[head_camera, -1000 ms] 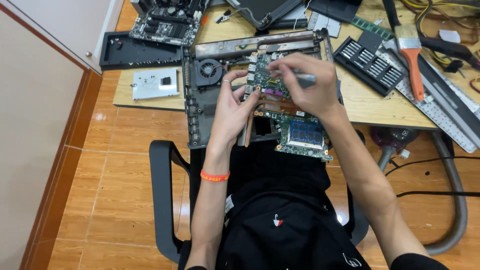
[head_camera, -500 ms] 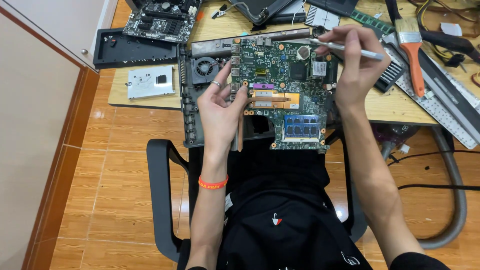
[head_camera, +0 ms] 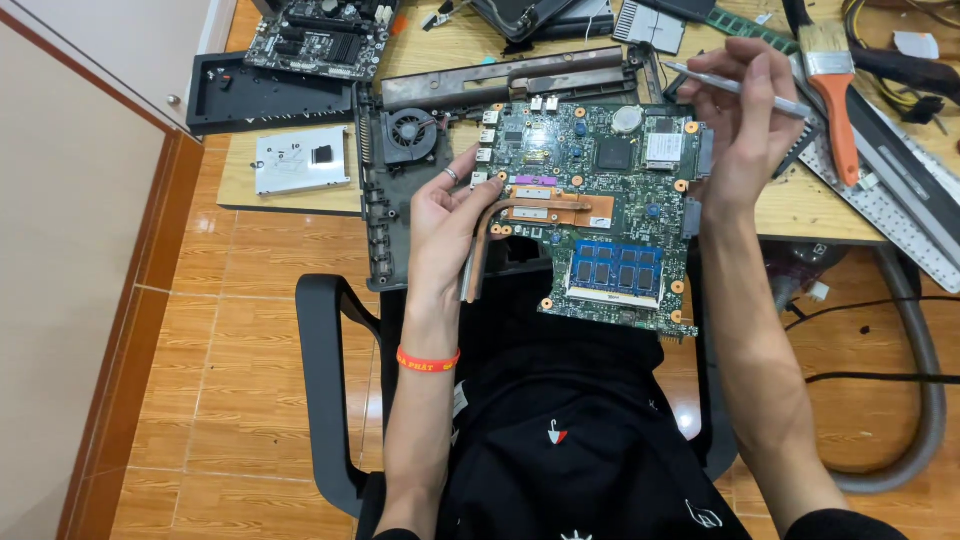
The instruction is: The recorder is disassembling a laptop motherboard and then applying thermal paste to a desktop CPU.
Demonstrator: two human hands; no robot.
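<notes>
While the green circuit board (head_camera: 600,200) was held over the lap by its edges, the left hand (head_camera: 445,225) closed on one side, the right hand (head_camera: 745,120) pinching a thin metal tool (head_camera: 740,88), a level, two-sided grip was judged best.

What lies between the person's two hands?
In the head view, the green laptop motherboard with its copper heat pipe spans the gap between the left hand and the right hand.
</notes>
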